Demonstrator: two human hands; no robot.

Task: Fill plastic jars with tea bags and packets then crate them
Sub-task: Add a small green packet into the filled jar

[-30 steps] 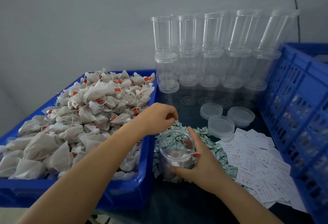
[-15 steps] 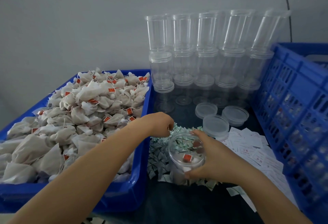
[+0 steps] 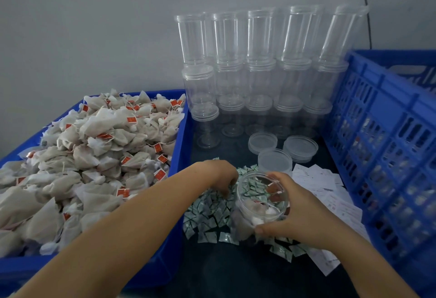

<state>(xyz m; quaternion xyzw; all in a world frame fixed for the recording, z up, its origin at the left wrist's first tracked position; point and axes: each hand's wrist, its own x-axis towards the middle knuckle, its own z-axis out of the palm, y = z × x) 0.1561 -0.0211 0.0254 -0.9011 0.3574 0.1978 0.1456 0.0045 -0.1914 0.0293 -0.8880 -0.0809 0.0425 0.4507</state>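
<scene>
Tabletop: right hand (image 3: 304, 212) around jar (image 3: 260, 199)

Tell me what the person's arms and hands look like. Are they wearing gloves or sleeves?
No gloves and no sleeves show. Both forearms are bare right up to the bottom edge of the picture. The left hand and the right hand are bare too, with no watch, bracelet or ring visible.
</scene>
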